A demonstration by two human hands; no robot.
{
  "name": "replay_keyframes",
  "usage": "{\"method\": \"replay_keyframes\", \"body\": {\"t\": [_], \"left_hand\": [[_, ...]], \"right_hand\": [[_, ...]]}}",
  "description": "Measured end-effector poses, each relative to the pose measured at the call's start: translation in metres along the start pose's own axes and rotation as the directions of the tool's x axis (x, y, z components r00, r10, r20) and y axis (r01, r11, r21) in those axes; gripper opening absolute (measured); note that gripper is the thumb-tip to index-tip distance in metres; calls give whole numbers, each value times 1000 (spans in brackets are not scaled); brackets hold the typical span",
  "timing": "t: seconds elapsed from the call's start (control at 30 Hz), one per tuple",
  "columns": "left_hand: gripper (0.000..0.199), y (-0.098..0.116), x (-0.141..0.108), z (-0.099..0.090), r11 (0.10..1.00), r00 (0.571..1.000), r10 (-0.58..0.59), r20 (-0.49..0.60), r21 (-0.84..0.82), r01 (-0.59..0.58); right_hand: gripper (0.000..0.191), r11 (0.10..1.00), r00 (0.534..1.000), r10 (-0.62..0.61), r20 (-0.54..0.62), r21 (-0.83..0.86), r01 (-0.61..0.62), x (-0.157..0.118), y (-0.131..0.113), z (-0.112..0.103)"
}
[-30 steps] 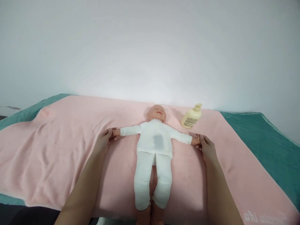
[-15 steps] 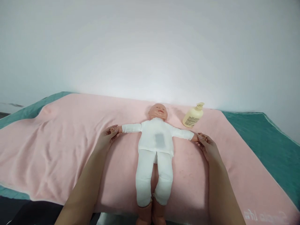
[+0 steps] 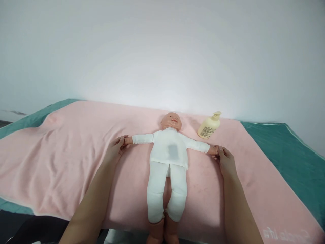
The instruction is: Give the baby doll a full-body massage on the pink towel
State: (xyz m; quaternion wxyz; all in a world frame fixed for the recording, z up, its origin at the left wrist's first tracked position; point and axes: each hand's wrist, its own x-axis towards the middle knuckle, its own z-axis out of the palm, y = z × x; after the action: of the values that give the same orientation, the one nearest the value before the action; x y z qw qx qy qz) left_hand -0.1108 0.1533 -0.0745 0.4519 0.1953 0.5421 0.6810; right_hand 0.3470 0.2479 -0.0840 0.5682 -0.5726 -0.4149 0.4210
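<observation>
Pump bottle [image 3: 208, 127] stands on pink blanket [image 3: 203, 200] near the doll [image 3: 169, 145], whose outspread arms [image 3: 143, 138] both hands [image 3: 114, 149] [image 3: 226, 160] hold.

You've got doll [image 3: 167, 161] face-up on pink blanket [image 3: 203, 196], arms spread, white top [image 3: 161, 144] and trousers [image 3: 155, 179], grey patch [image 3: 173, 151] on torso. Your left hand [image 3: 116, 148] pinches one doll hand, your right hand [image 3: 226, 160] pinches other. Pale yellow pump bottle [image 3: 209, 127] upright near head, your right side. Green cloth [image 3: 281, 149] under blanket. White wall [image 3: 162, 51] behind.
</observation>
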Motion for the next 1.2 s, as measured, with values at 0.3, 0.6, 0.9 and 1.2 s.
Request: {"method": "replay_keyframes", "body": {"t": [0.3,0.6,0.9,1.2], "left_hand": [[37,-3,2,-6,1000,995,9,100,-11,-8],[39,-2,-2,-4,998,997,39,66,52,-43],[27,-6,2,-7,997,996,44,82,52,-48],[28,-7,4,-6,1000,996,29,84,-4,-29]], "right_hand": [[49,999,999,26,41,46,-28,1,0,-1],[45,994,999,7,43,-107,-2,-5,-6,-1],[44,994,1000,-11,16,-109,13,-10,-13,3],[53,984,998,46,52,169,-54,1,-4,-1]]}}
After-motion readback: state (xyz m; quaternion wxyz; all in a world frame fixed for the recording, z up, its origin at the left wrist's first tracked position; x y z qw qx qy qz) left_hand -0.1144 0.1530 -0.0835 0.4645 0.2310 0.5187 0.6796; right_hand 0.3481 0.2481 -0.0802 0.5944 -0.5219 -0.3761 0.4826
